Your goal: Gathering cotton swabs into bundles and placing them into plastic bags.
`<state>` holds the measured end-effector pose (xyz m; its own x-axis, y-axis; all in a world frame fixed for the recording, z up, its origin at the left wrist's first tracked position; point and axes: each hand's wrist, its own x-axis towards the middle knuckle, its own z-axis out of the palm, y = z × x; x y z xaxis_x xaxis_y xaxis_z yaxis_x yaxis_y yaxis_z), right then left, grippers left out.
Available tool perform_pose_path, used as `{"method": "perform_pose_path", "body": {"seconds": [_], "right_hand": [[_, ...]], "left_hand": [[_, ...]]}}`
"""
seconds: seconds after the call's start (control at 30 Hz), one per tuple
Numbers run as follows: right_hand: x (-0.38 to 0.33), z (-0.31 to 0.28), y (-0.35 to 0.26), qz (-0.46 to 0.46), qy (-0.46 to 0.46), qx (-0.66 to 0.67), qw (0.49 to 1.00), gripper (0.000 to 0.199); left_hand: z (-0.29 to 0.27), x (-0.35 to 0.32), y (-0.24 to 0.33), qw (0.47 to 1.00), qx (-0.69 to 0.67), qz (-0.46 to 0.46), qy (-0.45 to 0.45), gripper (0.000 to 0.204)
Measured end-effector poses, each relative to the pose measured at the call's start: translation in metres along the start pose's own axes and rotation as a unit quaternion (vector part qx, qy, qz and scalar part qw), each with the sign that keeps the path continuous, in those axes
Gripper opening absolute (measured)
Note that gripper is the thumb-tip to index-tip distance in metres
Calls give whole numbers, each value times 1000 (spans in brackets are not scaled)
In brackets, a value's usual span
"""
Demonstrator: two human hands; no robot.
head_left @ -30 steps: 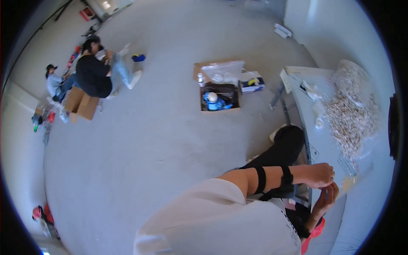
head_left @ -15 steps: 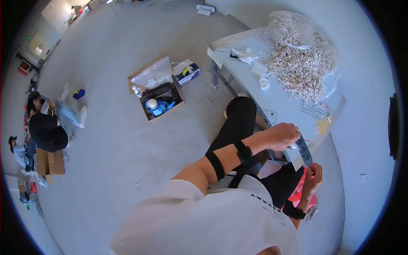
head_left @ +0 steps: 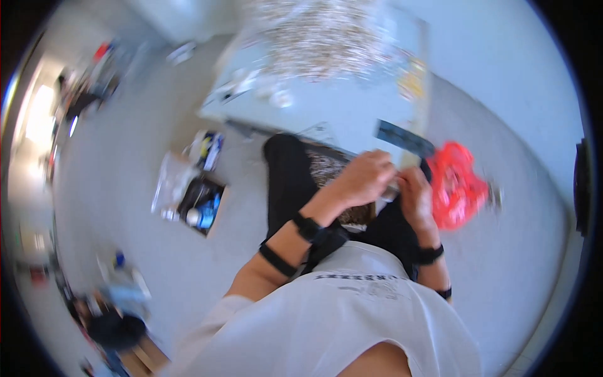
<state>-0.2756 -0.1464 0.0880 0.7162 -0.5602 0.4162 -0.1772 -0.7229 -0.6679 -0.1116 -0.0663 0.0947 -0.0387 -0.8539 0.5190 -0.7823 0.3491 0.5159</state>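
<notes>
A person in a white shirt (head_left: 333, 314) holds both bare hands close together at the near edge of a pale table (head_left: 345, 103), above the lap. The left hand (head_left: 365, 179) and right hand (head_left: 416, 196) nearly meet, their fingers curled in and narrow; motion blur means I cannot tell whether they pinch something small. Nearest to them, a dark flat strip (head_left: 404, 137) lies across the table's near right corner, just beyond the hands. A large heap of small pale pieces (head_left: 326, 41) covers the table's far side, with a yellow cluster (head_left: 411, 78) by its right edge. Below the table's near edge, between the knees, are brown speckled bits (head_left: 326, 168). A red plastic bag (head_left: 458, 188) is right of the table; an open cardboard box (head_left: 217, 220) sits on the floor to its left.
</notes>
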Motion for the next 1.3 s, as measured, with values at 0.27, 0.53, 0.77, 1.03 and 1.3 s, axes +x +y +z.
{"method": "perform_pose_path", "body": {"seconds": [0.27,0.53,0.77,1.03,1.3], "right_hand": [[-23,-12,31,62,30,-3,998,10],[-69,-88,135,232,342,-126,902,5],[-106,-104,231,318,305,-165,883,15],[-97,-51,199,325,213,-39,921,10],[-37,-42,144,255,99,59,960,4]], "left_hand": [[26,26,2,997,27,-1,-79,13],[31,21,-36,986,-3,-111,-126,12],[46,21,-40,980,-17,-139,-142,9],[21,-1,-66,972,1,-220,-82,6],[-72,-55,-158,912,101,-337,211,4]]}}
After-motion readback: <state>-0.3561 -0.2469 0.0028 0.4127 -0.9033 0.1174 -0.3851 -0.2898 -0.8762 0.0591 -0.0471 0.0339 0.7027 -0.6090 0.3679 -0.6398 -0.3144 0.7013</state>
